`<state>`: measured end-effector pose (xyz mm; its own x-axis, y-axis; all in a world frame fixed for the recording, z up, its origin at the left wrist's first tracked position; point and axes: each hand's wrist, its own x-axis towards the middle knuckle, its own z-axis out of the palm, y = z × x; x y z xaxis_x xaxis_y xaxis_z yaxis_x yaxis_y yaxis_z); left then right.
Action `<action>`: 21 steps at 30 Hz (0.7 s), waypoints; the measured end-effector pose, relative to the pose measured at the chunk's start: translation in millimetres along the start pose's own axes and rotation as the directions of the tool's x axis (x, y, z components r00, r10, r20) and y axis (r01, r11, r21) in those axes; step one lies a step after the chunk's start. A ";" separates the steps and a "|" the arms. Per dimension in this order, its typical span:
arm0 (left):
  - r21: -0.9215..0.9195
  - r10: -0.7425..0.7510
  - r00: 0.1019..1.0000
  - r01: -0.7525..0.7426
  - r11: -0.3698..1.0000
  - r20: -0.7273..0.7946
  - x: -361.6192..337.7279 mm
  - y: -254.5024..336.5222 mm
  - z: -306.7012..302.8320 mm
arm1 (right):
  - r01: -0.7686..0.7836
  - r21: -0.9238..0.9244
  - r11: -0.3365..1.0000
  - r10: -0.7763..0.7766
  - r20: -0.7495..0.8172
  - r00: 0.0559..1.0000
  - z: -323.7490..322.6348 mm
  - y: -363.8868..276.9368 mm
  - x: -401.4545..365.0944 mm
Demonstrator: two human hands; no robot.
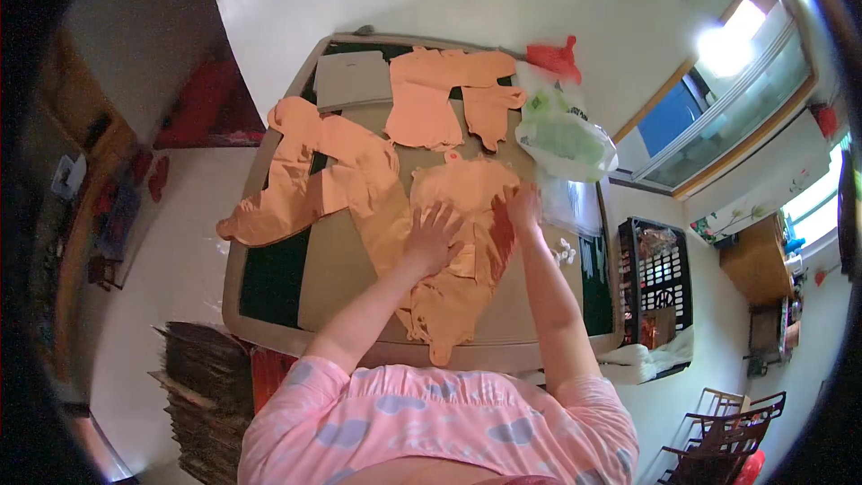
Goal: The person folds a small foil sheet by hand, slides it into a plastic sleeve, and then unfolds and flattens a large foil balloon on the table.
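A flat orange foil balloon (460, 181) lies in front of me on the table, its narrow tabbed end reaching the near edge. My left hand (434, 238) rests flat on its middle with the fingers spread. At the balloon's right side, the fingers of my right hand (523, 207) are closed on the foil edge, where a darker fold shows. Another flat foil balloon (292, 162) spreads out on the left, partly against the one under my hands. Farther back lies a third orange foil piece (422, 103).
A grey flat box (353, 79) sits at the table's back left. Clear plastic bags (566, 139) and a red bag (555, 59) lie at the back right. Small white pieces (564, 253) are right of my forearm. A black crate (660, 274) and stacked cardboard (205, 395) flank the table.
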<state>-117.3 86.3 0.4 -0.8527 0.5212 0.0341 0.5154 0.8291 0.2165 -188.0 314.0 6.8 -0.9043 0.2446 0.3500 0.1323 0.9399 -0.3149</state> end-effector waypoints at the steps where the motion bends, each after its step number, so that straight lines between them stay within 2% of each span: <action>1: -0.008 -0.012 1.000 0.012 1.000 -0.002 0.1 0.0 -0.5 | -0.029 -0.124 0.992 0.028 -0.007 1.000 12.4 6.6 17.2; 4: -0.018 -0.036 0.999 0.035 0.999 -0.007 1.8 0.0 -4.3 | -0.225 0.111 0.968 0.191 0.257 0.947 41.1 28.5 52.7; 7: 0.003 -0.035 0.999 0.035 0.999 -0.031 -3.5 2.7 0.6 | -0.084 0.099 0.991 0.082 0.026 0.996 43.2 28.3 55.2; 10: -0.001 -0.038 0.998 0.038 0.999 -0.047 -2.2 1.3 5.8 | -0.026 0.300 0.954 0.004 0.071 0.997 -9.6 -12.4 47.0; 12: -0.049 -0.035 0.999 0.034 0.998 -0.017 0.0 -0.1 3.3 | -0.059 0.289 0.955 0.036 0.084 0.996 -2.7 -15.3 51.8; 16: -0.089 -0.034 0.997 0.028 0.996 -0.062 -0.7 -0.9 5.1 | -0.090 0.359 0.929 0.036 0.155 0.987 -14.0 -44.7 50.4; 19: -0.110 -0.044 0.996 0.036 0.993 -0.073 -1.2 -0.9 6.4 | -0.205 0.683 0.701 -0.063 0.346 0.936 7.3 -59.4 50.3; 21: -0.082 -0.050 0.998 0.047 0.996 -0.037 0.7 -0.6 6.8 | -0.119 0.694 0.710 -0.129 0.295 0.947 2.6 -78.1 34.7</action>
<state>-117.6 87.6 -6.3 -0.8799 0.4714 0.0596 0.4665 0.8332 0.2971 -230.8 248.5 41.3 -0.9929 0.0400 0.1119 -0.0798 0.4732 -0.8773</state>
